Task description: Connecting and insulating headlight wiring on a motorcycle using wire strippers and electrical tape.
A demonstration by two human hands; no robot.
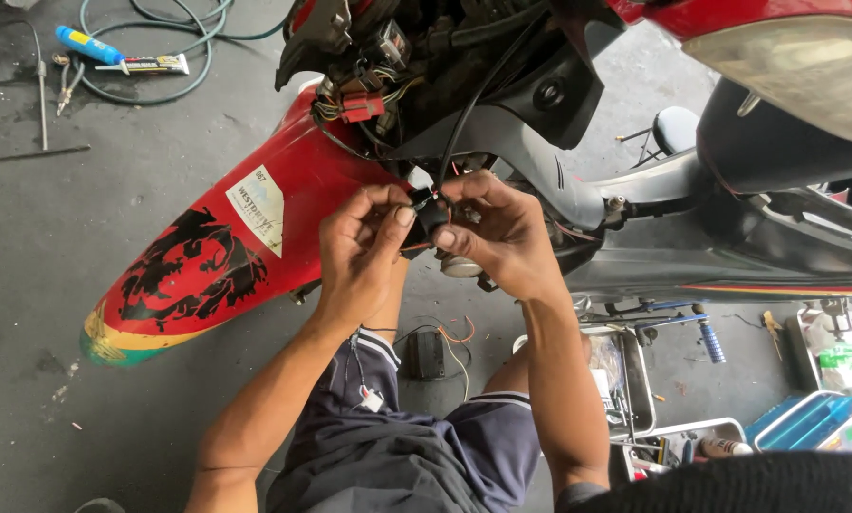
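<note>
Nearest us, our left hand [361, 249] and right hand [502, 233] were closed together, fingertips pinched on a small black connector [430, 215] with wires, held just beside the motorcycle's red front fender [245, 228].

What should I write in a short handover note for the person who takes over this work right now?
Left hand: pinches the small black connector from the left.
Right hand: grips the same connector from the right.
The connector hangs on a black cable from the opened wiring under the motorcycle's front, beside the red fender.
Done: front wiring exposed.
Left: connector in both hands, not yet released; another black part with wires lies on the floor.
</note>
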